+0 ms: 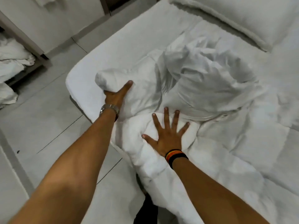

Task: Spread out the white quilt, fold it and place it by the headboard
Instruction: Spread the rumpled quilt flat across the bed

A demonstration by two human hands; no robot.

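Note:
The white quilt lies crumpled in a heap on the bed, bunched high in the middle and trailing toward me over the bed's near edge. My left hand, with a metal watch on the wrist, grips a rolled corner of the quilt near the bed's left corner, fingers tucked under the fabric. My right hand, wearing a striped black wristband, rests flat on a puffy fold of the quilt with its fingers spread wide.
A white pillow lies at the top right. Pale tiled floor runs along the bed's left side. A wooden frame with rumpled white bedding stands at the far left.

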